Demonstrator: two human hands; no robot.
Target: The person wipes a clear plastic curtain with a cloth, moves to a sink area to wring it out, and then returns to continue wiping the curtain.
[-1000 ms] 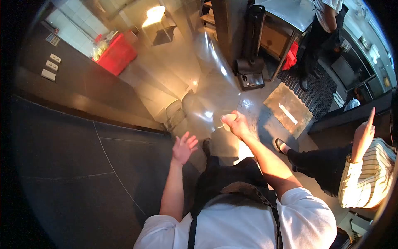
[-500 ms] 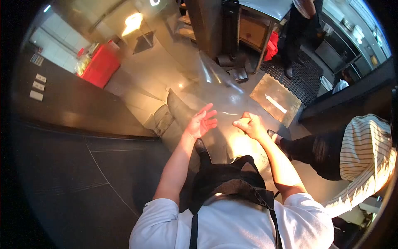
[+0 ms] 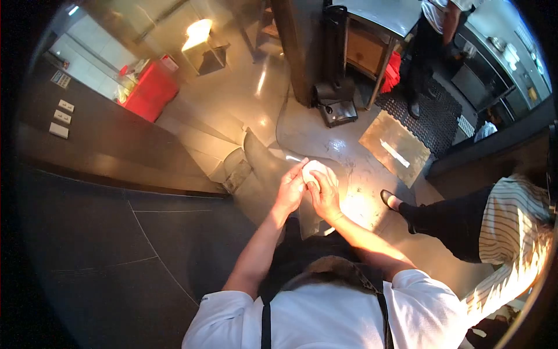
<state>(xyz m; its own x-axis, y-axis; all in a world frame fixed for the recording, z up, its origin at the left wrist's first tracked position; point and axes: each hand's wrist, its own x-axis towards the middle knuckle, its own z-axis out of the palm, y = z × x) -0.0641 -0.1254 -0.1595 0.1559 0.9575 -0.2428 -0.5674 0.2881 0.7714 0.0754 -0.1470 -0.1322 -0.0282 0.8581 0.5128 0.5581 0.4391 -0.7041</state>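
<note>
My left hand (image 3: 289, 189) and my right hand (image 3: 324, 189) are together in front of my black apron. Between them is a small whitish, rounded thing (image 3: 312, 168) whose kind I cannot make out. My right fingers curl round it, thumb towards me. The left fingers press against its side, with their tips partly hidden. Below the hands is the grey floor (image 3: 273, 166), with bright glints just beyond the fingers.
At right stands a person in a striped top (image 3: 503, 221), one shoe near me. Another person (image 3: 427, 52) stands by a steel table (image 3: 378, 14) on a black rubber mat (image 3: 447, 110). A brown floor mat (image 3: 383, 139), red crate (image 3: 152, 90) and dark wall (image 3: 116, 134) surround the passage.
My hands were apart, the left spread open; now they meet round the whitish thing. A clear, shiny, sheet-like blur beyond them no longer shows. The far person has shifted.
</note>
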